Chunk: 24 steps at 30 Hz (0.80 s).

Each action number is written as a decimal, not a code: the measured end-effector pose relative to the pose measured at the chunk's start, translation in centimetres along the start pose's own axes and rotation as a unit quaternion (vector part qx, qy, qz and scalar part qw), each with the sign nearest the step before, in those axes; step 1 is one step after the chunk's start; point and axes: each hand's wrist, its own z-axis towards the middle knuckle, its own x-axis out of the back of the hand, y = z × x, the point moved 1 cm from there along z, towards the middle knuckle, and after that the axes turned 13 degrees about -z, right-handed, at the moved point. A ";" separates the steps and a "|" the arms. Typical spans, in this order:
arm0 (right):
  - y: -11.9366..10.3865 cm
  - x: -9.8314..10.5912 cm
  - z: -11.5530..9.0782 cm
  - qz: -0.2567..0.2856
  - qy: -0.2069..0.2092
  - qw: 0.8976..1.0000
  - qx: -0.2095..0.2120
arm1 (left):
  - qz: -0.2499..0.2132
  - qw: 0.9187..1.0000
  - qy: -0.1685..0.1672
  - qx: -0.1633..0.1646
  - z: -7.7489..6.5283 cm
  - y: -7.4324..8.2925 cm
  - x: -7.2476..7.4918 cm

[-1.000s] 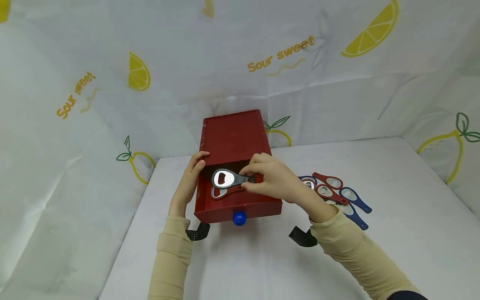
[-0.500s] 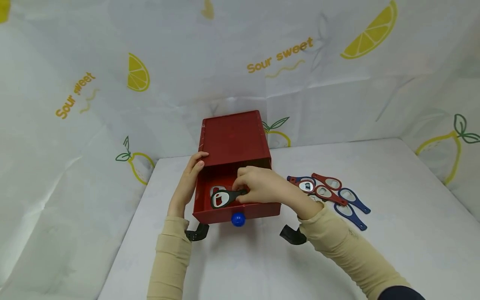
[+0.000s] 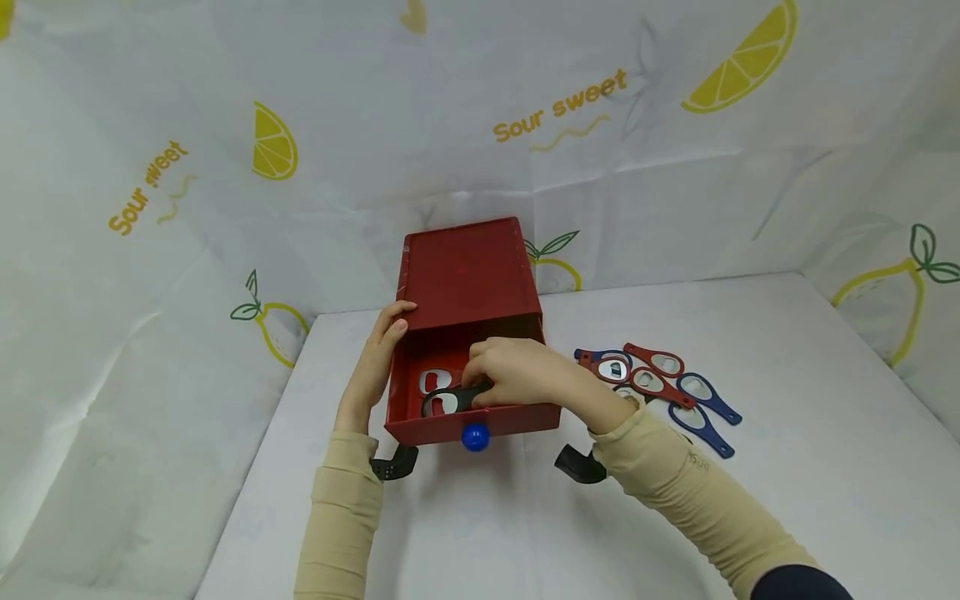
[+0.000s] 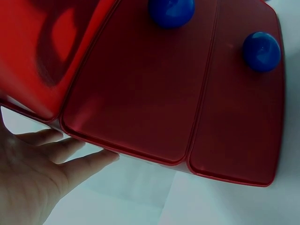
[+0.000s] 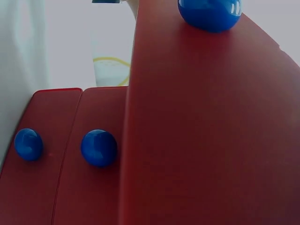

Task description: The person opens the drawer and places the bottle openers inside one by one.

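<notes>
A red drawer cabinet (image 3: 472,275) has its top drawer (image 3: 517,418) pulled out, with a round blue knob (image 3: 476,437) on the front. My left hand (image 3: 375,367) rests against the cabinet's left side; the left wrist view shows its fingers (image 4: 89,168) stretched along that side. Inside the drawer, my right hand (image 3: 525,371) pinches the handle of a black bottle opener (image 3: 467,398), which lies low behind the drawer front. Beside it on the drawer floor is a red bottle opener (image 3: 433,382), partly covered. The right wrist view is blocked by the drawer front, so the fingers are hidden there.
Several red and blue bottle openers (image 3: 656,387) lie overlapping on the white table (image 3: 487,533) to the right of the cabinet. Two lower drawers with blue knobs (image 5: 99,148) are pushed in. A white cloth wall (image 3: 420,108) with lemon prints stands behind.
My right hand has lowered the black bottle opener into the drawer, toward its front, and its fingers still hold the handle. The left hand stays at the cabinet's side.
</notes>
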 end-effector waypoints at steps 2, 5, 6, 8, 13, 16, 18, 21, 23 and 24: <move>0.0 0.0 0.0 -0.002 0.000 1.000 -0.002 | -0.002 1.000 0.000 -0.001 0.0 0.0 0.0; 0.1 -0.1 0.0 0.002 0.000 1.000 -0.007 | -0.004 1.000 0.001 -0.002 0.0 0.0 0.0; 0.1 -0.1 0.0 0.004 0.001 1.000 -0.008 | -0.003 1.000 0.001 -0.002 0.0 0.0 0.0; 0.1 -0.2 -0.1 0.009 0.001 1.000 -0.012 | -0.002 1.000 0.002 -0.001 0.0 0.0 -0.1; 0.0 0.0 -0.2 0.016 0.003 1.000 -0.017 | 0.003 1.000 0.004 -0.002 0.0 0.0 -0.1; 0.0 0.1 -0.3 0.018 0.004 1.000 -0.019 | 0.004 1.000 0.003 -0.002 0.0 0.0 -0.1; 0.0 0.1 -0.3 0.020 0.009 1.000 -0.019 | 0.004 1.000 0.002 0.000 -0.1 0.0 -0.1; 0.0 0.2 -0.3 0.024 0.024 0.999 -0.019 | 0.004 1.000 0.002 0.003 -0.1 0.0 -0.1; 0.1 0.3 -0.3 0.027 0.038 0.999 -0.018 | 0.002 1.000 0.002 0.004 -0.1 0.1 -0.2; 0.1 0.4 -0.3 0.029 0.044 0.998 -0.017 | 0.002 1.000 0.002 0.005 -0.1 0.1 -0.2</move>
